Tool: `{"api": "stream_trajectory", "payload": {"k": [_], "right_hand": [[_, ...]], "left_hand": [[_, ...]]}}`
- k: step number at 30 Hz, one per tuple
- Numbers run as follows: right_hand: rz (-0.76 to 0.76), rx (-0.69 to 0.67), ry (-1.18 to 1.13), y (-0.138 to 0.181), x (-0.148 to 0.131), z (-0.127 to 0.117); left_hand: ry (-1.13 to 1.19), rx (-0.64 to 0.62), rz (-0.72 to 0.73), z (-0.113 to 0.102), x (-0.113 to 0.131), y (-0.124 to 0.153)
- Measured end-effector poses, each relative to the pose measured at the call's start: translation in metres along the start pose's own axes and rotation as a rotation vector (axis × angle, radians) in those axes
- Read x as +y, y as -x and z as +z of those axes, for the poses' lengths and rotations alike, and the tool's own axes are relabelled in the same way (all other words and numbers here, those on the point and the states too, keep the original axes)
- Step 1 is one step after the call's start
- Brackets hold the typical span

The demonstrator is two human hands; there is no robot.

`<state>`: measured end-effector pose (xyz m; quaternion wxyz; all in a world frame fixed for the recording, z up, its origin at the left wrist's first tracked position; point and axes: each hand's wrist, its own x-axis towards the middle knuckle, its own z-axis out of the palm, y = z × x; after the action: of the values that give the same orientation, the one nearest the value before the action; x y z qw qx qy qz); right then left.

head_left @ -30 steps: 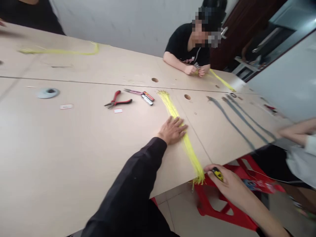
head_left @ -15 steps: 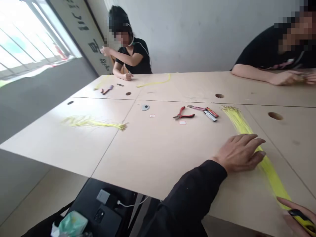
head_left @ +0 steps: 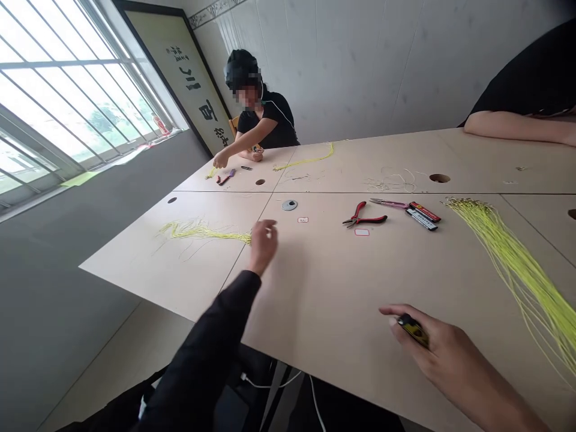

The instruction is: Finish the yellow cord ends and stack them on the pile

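- Nearest the lens, low right: the right hand [head_left: 443,354] hangs over the table [head_left: 315,288]. Its fingers are wrapped round a black-and-yellow tool [head_left: 414,329], whose kind is not clear.
- Centre: the left hand [head_left: 262,243], in a dark sleeve, is extended across the table. Its fingers are bent and blurred, so it cannot be told whether they pinch anything. The hand sits right at the near end of the loose yellow strands [head_left: 202,231].
- Risk, as judged: the strands lie unbound, so a grip at one end would likely catch only some of them. The rest could then be dragged askew or tangled.
- Appearance of the strands: they are thin, bright yellow and long, and lie flat on the left part of the table. They are drawn fairly close at the end by the hand and splay at the other end, with stray loops curling off the sides.
- Right: a larger yellow bundle [head_left: 517,264] lies well apart from the hand and fans out toward the near edge.
- Mid-table: red-handled pliers [head_left: 364,217], a pink-handled tool [head_left: 387,203], two small flat packs [head_left: 423,215] and a grey disc [head_left: 289,205].
- Far side: a co-worker [head_left: 263,123] sits at the far corner with hands on the table, and another person's forearm [head_left: 508,127] rests at the right.
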<state>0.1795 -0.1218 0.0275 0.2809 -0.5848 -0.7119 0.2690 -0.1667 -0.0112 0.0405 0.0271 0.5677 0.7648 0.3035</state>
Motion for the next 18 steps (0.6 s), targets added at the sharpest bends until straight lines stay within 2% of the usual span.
{"api": "stream_trajectory", "payload": {"k": [3,6,9,13,18], "right_hand": [[0.022,-0.247,-0.113,-0.027,-0.024,0.012],[0.062,-0.33,-0.15,-0.049,-0.035,0.019],[0.074,-0.331,-0.163,-0.067,-0.038,0.021],[0.075,-0.286,-0.174,-0.085,-0.032,0.019],[0.113,-0.22,-0.215,-0.102,-0.016,0.017]], "left_hand": [[-0.139,-0.011,-0.117,-0.034,-0.043,-0.033],[-0.228,-0.097,-0.152,-0.047,-0.067,-0.054],[-0.296,-0.209,-0.159,-0.047,-0.076,-0.07],[-0.34,-0.358,-0.135,-0.048,-0.078,-0.087],[-0.377,-0.471,-0.084,-0.05,-0.076,-0.093]]}}
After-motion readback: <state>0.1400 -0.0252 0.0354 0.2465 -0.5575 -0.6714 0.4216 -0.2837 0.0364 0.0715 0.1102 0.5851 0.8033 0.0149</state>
